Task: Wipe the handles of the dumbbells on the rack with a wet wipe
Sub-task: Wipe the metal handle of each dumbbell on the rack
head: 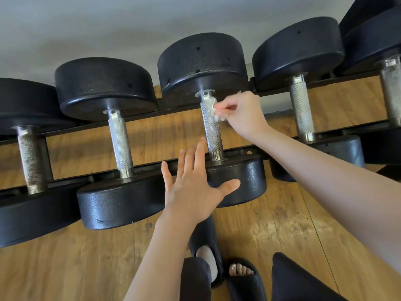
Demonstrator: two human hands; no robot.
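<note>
left hand (191,187) open, fingers spread, resting against near head of middle dumbbell (238,181) on rack (152,111). right hand (240,114) pinching crumpled wet wipe (211,105), pressed to upper part of knurled handle (211,129).

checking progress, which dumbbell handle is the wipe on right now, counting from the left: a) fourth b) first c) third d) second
c: the right hand pinches the wipe against the upper end of the third handle, while the open left hand lies over that dumbbell's near head.
</note>
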